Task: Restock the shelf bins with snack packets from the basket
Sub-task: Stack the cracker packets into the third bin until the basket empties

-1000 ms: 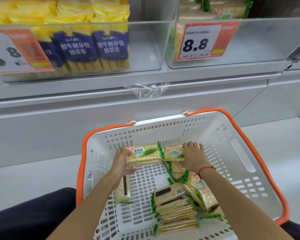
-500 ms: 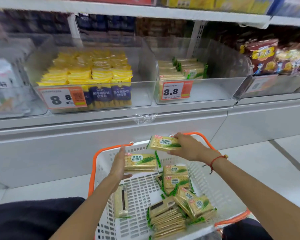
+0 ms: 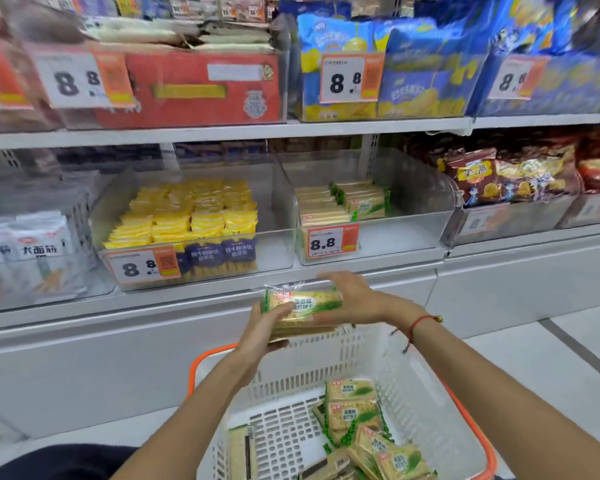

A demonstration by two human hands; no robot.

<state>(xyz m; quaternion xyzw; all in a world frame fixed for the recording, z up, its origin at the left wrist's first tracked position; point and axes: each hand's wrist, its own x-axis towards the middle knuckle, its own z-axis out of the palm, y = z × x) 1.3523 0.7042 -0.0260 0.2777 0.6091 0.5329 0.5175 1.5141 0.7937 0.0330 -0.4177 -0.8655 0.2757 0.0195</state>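
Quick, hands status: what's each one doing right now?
Left hand: holding the left end of the cracker packets, fingers curled under, thumb on top.
Right hand: holding the packets' right end.

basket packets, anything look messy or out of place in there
Yes, a little. The packets in the basket lie jumbled and tilted against each other, and one packet stands on edge apart at the left. None looks torn. The hands hold a neat stack above the basket.
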